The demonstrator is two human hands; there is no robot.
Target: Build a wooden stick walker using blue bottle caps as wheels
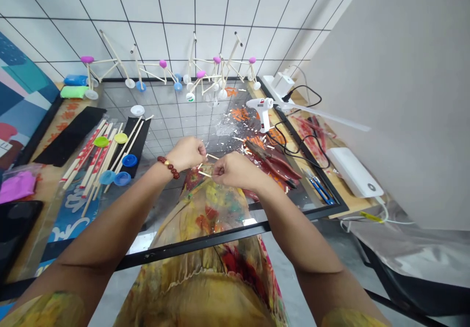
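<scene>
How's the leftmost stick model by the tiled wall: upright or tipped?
Upright: the stick model stands on white caps, with its pink piece raised above them.

The table bore stick models at back, a black strip left, and glue gun, pliers, cutter right.

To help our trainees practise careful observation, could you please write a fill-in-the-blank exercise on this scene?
The beaded bracelet is nearer the ____ hand than the right hand, which pinches a pale stick.
The pliers lie on the person's ____ side, not the left.
The pliers' handles are ____.
The glue gun is mostly ____.

Missing words: left; right; red; white
</scene>
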